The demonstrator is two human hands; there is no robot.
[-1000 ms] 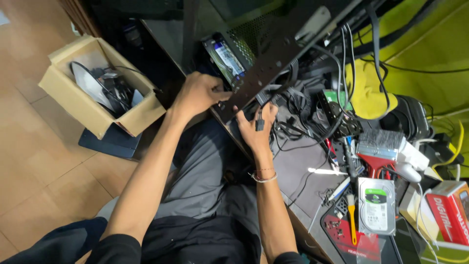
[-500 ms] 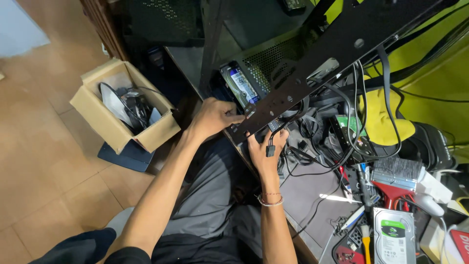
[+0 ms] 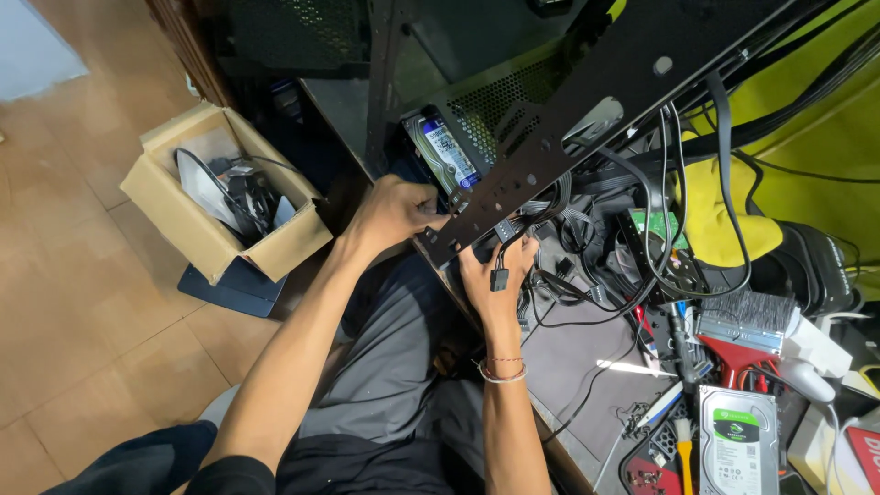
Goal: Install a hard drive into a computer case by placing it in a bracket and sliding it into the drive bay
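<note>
A long black perforated metal bracket (image 3: 587, 119) runs diagonally from the top right down to the middle. My left hand (image 3: 394, 213) grips its lower left end. My right hand (image 3: 495, 270) is closed under the same end, with a small black cable connector (image 3: 500, 278) hanging by its fingers. A hard drive with a white label (image 3: 446, 151) sits in the dark metal case (image 3: 458, 55) just above my left hand. A tangle of black cables (image 3: 596, 238) lies to the right of my right hand.
An open cardboard box (image 3: 215, 197) with a disc and wires stands on the wooden floor at left. On the desk at right lie another hard drive (image 3: 738, 438), a brush (image 3: 747, 321), red tools and a yellow cloth (image 3: 724, 211). My legs are below.
The view has shifted down and left, so the bracket and case sit higher. Both hands stay at the bracket's lower end; the right hand has slid slightly lower along it.
</note>
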